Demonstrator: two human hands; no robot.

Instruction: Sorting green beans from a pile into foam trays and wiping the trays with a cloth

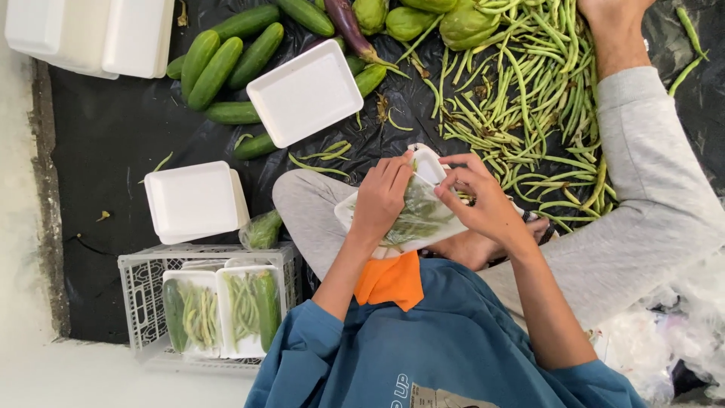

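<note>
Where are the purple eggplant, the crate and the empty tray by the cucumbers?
eggplant (349,23): head view, mid body.
crate (140,291): head view, left wall.
empty tray (305,92): head view, centre of its white base.
</note>
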